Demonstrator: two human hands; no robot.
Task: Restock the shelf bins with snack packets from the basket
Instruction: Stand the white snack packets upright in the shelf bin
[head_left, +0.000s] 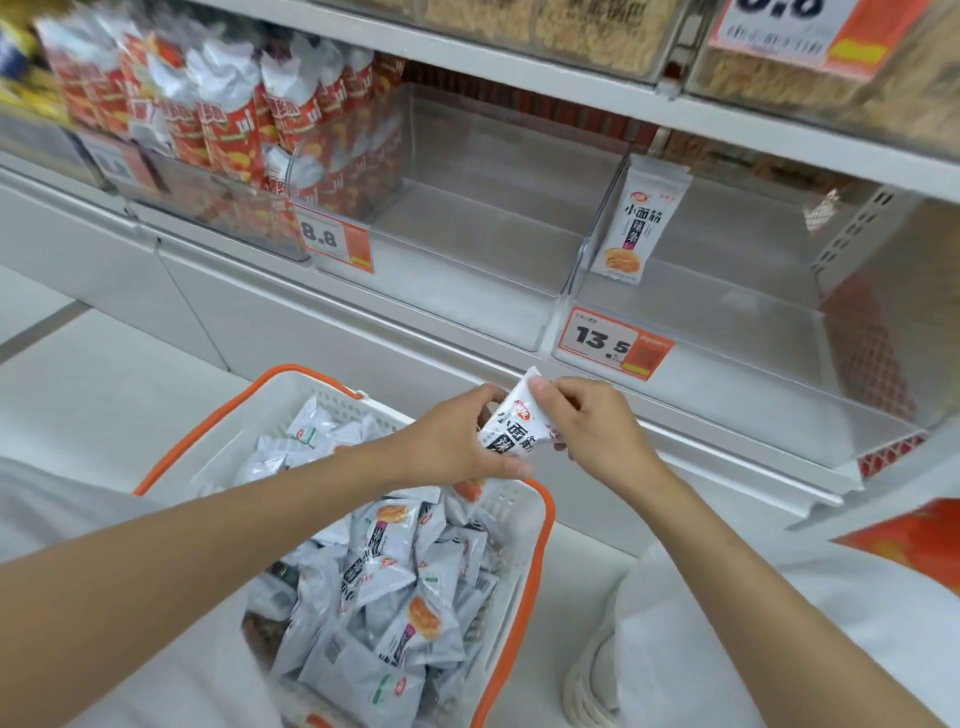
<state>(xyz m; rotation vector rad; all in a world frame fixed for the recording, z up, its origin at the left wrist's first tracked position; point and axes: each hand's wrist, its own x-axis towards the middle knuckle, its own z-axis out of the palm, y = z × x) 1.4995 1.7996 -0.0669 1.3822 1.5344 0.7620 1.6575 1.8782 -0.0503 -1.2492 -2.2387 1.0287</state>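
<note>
Basket (543, 519): white plastic, orange rim and handle, set on pale floor; nearest item.

Packets (384, 571): grey-white, black characters and an orange food picture; heaped loose inside basket, piled against its right wall.

Shoe (592, 675): pale, on floor just right of basket's near corner.

Left hand (452, 441): over basket's far right corner; fingers curled round lower half of packet (506, 426), thumb under its lower edge.

Right hand (592, 426): just past basket's far right rim; thumb and fingers pinching upper half of same packet, thumb tip near top edge.

Packet: white, same print as basket stock; gripped between both hands above basket's far rim, tilted, top end pointing away from basket toward shelf; lifted clear of heap.

Right bin (727, 332): clear plastic, beyond basket and to its right; orange tag (613, 343) reading 13.5 on front wall. Lone packet (636, 223) upright against left wall.

Middle bin (467, 249): clear plastic, straight beyond basket; 8.8 tag (335, 239) at front left corner.

Red packets (223, 119): beyond basket to left, standing crowded in next bin; blurred.

Upper bins (571, 26): farthest from basket, one shelf higher; yellowish contents, too blurred to identify.
</note>
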